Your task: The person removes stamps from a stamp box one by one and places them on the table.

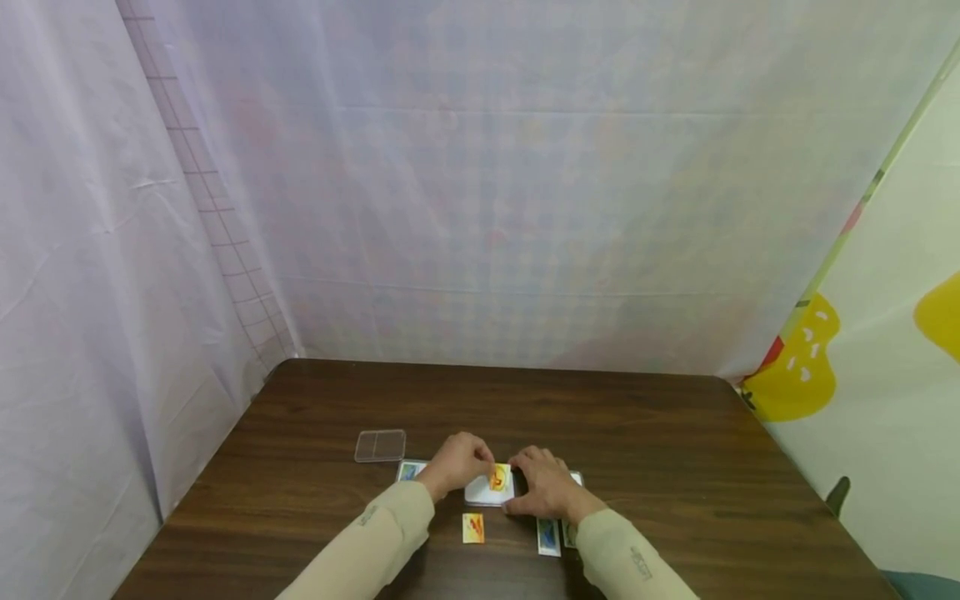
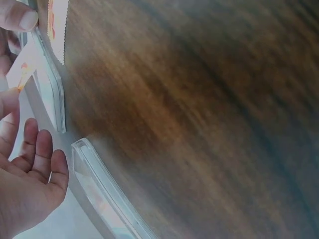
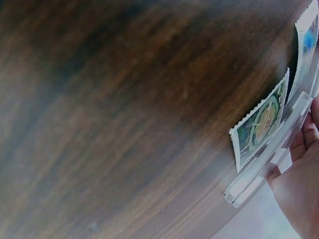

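Note:
My left hand point(image 1: 453, 462) pinches a yellow-orange postage stamp point(image 1: 499, 477) between thumb and forefinger, above a small clear plastic case point(image 1: 480, 495) with a white inside. In the left wrist view, that hand's other fingers point(image 2: 44, 149) are loosely curled below the pinch. At the case's right side, my right hand point(image 1: 546, 485) grips it, thumb at the front corner and fingers at the back. Another orange stamp point(image 1: 473, 528) lies just in front of the case. A blue stamp point(image 1: 549, 537) and a green stamp point(image 3: 261, 124) lie near my right wrist.
A clear lid point(image 1: 380, 446) lies behind and left of my left hand. One clear case holding a blue stamp point(image 1: 409, 471) is partly hidden by the left hand; another clear case point(image 3: 269, 154) stands beside the right hand. Everything is on a brown wooden table point(image 1: 675, 467), with curtains behind.

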